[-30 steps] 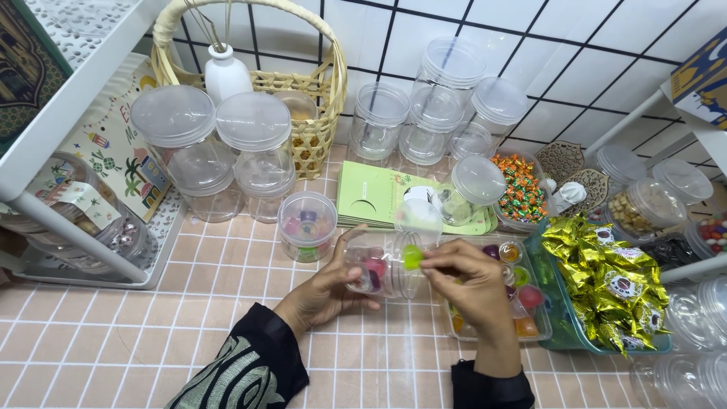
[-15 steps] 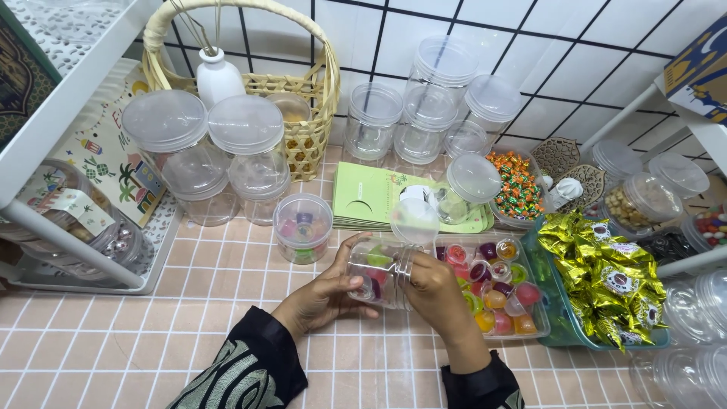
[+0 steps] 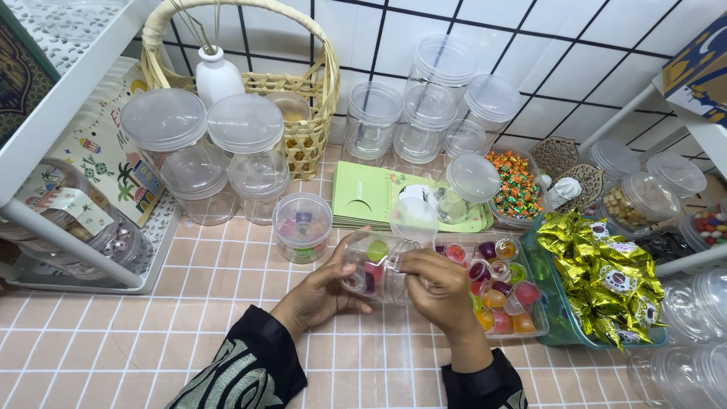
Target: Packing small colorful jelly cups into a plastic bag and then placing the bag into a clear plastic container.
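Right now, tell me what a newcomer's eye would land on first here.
Dead centre, the left hand and right hand hold a clear jar on its side, jelly cups inside. Just right sits a clear tray of colourful jelly cups, then a heap of gold-wrapped sweets. Behind stands a woven basket.

White tiled wall (image 3: pixel 606 45), peach tiled surface (image 3: pixel 113 341)

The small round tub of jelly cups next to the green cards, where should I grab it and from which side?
Grip the small tub around its clear side wall, just under the lid, coming straight down from above. It stands upright and is short and round, so fingers can span it. The near side and the left are open; the tall jars crowd it behind, and the left hand is close on the right.
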